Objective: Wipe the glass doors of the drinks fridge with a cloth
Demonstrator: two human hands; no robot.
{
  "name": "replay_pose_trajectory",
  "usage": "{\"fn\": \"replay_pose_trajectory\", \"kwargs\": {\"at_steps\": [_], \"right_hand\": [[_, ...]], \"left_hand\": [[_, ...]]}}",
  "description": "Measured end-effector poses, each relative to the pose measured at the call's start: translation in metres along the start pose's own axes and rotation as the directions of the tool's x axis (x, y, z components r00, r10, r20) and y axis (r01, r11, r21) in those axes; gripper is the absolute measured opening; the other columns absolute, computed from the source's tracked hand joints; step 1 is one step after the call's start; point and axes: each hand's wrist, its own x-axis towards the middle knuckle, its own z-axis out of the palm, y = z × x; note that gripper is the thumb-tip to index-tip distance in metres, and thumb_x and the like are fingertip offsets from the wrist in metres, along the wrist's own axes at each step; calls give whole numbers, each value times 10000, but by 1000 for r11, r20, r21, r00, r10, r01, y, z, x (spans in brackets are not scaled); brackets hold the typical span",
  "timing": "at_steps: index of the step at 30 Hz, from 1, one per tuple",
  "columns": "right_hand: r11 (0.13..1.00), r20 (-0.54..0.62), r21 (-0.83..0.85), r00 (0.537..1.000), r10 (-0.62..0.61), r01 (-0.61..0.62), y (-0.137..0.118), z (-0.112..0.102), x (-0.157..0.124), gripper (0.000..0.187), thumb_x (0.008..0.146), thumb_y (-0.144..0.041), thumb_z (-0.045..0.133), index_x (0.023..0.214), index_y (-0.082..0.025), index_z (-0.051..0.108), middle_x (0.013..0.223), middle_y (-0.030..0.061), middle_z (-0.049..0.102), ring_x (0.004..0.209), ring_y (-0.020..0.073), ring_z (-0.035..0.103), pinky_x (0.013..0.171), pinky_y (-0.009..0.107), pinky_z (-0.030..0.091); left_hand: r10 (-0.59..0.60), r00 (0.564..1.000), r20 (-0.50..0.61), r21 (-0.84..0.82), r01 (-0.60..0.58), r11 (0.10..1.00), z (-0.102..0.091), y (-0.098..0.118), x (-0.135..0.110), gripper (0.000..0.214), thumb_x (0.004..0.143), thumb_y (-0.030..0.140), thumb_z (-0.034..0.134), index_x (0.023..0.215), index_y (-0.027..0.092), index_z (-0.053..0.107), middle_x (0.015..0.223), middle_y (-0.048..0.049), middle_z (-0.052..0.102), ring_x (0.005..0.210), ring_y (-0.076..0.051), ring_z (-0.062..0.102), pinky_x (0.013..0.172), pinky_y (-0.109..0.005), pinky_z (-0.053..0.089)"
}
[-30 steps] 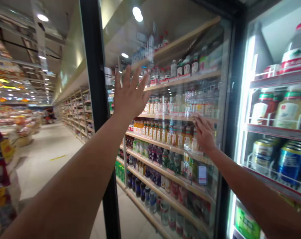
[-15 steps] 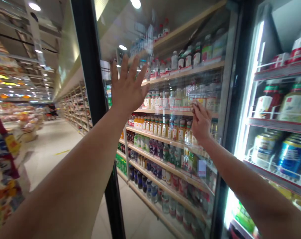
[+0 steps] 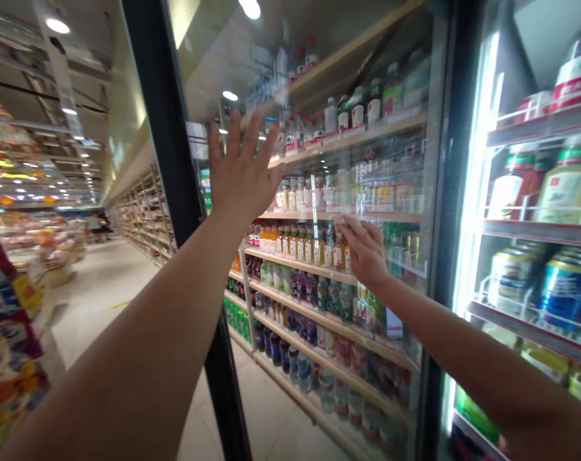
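A glass cooler door [image 3: 314, 186] with a black frame stands swung out in front of me. My left hand [image 3: 245, 169] lies against the upper left of the pane, palm to the glass, its fingers spread and holding nothing. Lower and to the right, my right hand [image 3: 364, 253] is at the same pane with its fingers bent and pressed together. Something small and pale shows at its fingertips, too blurred to name. Through the pane I see shelves of bottled drinks [image 3: 297, 246], partly covered by both arms.
To the right, the lit cooler holds wire-fronted shelves [image 3: 535, 227] with bottles and blue cans [image 3: 566, 288]. The door's black frame edge [image 3: 160, 121] slants down at the left. Beyond it run a pale aisle floor [image 3: 93, 275] and bright packaged goods [image 3: 11, 307].
My right hand has slid left and slightly down across the glass. The left hand stays spread on the pane, and the view has shifted a little.
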Motion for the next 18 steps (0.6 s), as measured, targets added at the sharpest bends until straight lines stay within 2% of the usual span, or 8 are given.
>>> {"fn": "replay_pose_trajectory", "kwargs": {"at_steps": [2, 3, 7, 9, 13, 15, 16, 18], "right_hand": [[994, 60, 40, 993, -103, 100, -1, -1, -2, 616, 953, -78, 453, 1500, -363, 436, 1433, -25, 589, 1222, 208, 533, 1047, 404, 469], [994, 63, 39, 992, -107, 104, 2, -1, 1, 614, 952, -78, 454, 1493, -369, 445, 1430, -34, 591, 1210, 207, 537, 1043, 405, 473], [997, -79, -10, 994, 81, -82, 16, 4, 23, 558, 962, -95, 438, 1446, -361, 516, 1421, -31, 597, 1174, 213, 557, 1052, 428, 466], [995, -114, -10, 989, 98, -100, 11, 7, 22, 574, 963, -87, 424, 1466, -355, 492, 1435, -18, 586, 1197, 214, 554, 1061, 429, 456], [993, 53, 50, 993, -109, 106, -4, 5, 4, 622, 959, -95, 465, 1511, -376, 413, 1420, -33, 599, 1233, 204, 541, 1064, 400, 465], [987, 116, 62, 981, -155, 148, 0, 3, 6, 604, 961, -114, 481, 1495, -393, 432, 1414, -52, 602, 1218, 197, 549, 1053, 392, 477], [992, 117, 45, 985, -124, 120, 5, 2, 11, 588, 964, -116, 473, 1482, -394, 452, 1423, -56, 594, 1210, 196, 553, 1050, 396, 479], [1000, 38, -8, 999, 6, -6, 14, 3, 24, 561, 971, -110, 443, 1460, -381, 489, 1436, -44, 583, 1198, 202, 563, 1050, 415, 474]], "left_hand": [[7, 1000, -16, -23, -8, 1000, 1, -2, -1, 586, 984, 521, 377, 1550, 413, 272, 1647, 164, 86, 1555, -240, -5, 1256, -609, -62], [13, 1000, -28, -27, -14, 1000, 2, -3, -1, 580, 988, 512, 386, 1549, 431, 262, 1645, 172, 86, 1555, -235, -2, 1256, -612, -54], [37, 998, -56, 15, -36, 999, 4, -5, -3, 582, 1009, 490, 383, 1565, 403, 235, 1652, 151, 82, 1556, -242, 17, 1261, -610, -15], [38, 998, -54, 32, -36, 999, 4, -5, -3, 582, 1012, 497, 385, 1566, 391, 243, 1655, 134, 91, 1555, -253, 35, 1263, -605, -4], [40, 998, -46, 38, -39, 999, 4, -5, -3, 582, 1014, 513, 372, 1568, 371, 260, 1658, 103, 100, 1553, -276, 53, 1259, -611, -3], [41, 998, -47, 26, -39, 999, 4, -5, -3, 589, 1011, 519, 371, 1569, 370, 259, 1659, 103, 94, 1554, -280, 46, 1260, -611, -12], [38, 998, -48, 19, -37, 999, 4, -5, -2, 593, 1007, 521, 377, 1569, 373, 259, 1659, 108, 91, 1554, -280, 41, 1261, -607, -19], [25, 999, -41, 3, -25, 1000, 4, -6, -2, 599, 997, 527, 392, 1565, 380, 271, 1657, 123, 91, 1555, -276, 29, 1268, -587, -39]]}}
